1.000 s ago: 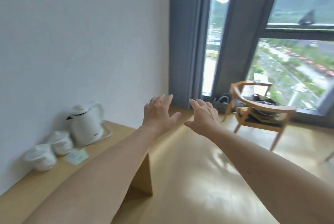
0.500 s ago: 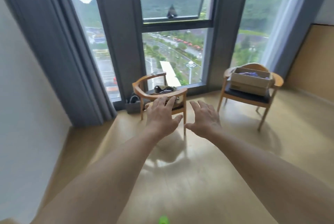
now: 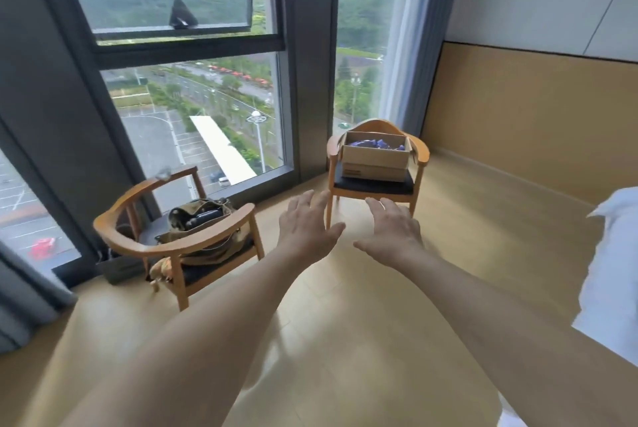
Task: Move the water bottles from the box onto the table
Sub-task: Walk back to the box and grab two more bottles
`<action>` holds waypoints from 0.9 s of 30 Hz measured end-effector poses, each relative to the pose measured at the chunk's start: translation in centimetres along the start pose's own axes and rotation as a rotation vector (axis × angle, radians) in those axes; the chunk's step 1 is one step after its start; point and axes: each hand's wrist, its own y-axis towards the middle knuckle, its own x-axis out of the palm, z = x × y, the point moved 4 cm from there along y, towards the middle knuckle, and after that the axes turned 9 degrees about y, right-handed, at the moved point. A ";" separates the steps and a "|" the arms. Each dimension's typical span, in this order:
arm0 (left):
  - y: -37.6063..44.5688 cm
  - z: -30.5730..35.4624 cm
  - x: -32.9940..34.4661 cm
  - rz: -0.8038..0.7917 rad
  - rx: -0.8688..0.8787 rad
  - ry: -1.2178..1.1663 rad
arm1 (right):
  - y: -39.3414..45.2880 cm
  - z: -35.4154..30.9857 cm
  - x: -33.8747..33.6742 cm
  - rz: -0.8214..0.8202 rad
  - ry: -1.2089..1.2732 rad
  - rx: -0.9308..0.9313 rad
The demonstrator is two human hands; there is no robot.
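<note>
An open cardboard box [image 3: 375, 160] sits on the seat of the far wooden chair [image 3: 422, 153] by the window. Purple-blue bottle tops [image 3: 374, 143] show above its rim; the bottles themselves are hidden inside. Both my arms stretch forward over the floor. My left hand [image 3: 305, 224] and my right hand [image 3: 392, 231] are empty with fingers spread, side by side, well short of the box. The table is out of view.
A nearer wooden chair [image 3: 179, 247] at the left holds an olive bag [image 3: 200, 219]. Floor-to-ceiling windows [image 3: 193, 109] and grey curtains fill the back. A wood-panelled wall [image 3: 535, 116] runs at the right. White bedding [image 3: 611, 271] juts in at the right edge.
My view has swung right, away from the table with the kettle, to the windows and then the chair with the box. Both hands stay open and outstretched.
</note>
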 end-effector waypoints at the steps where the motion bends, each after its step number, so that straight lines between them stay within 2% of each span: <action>1: 2.3 0.3 0.8 0.007 0.010 -0.008 | 1.6 0.5 -0.1 -0.002 -0.006 0.015; 9: 18.6 5.2 8.5 -0.031 0.096 -0.058 | 15.2 7.8 0.3 -0.008 0.025 0.173; 15: 32.2 9.4 14.8 -0.032 0.123 -0.076 | 29.3 15.1 1.3 0.043 0.060 0.186; 19: 42.1 12.8 17.4 -0.049 0.074 -0.129 | 39.7 19.2 0.7 0.030 0.099 0.214; 27: 58.9 15.6 21.2 -0.066 0.042 -0.137 | 57.0 22.4 1.9 0.003 0.159 0.180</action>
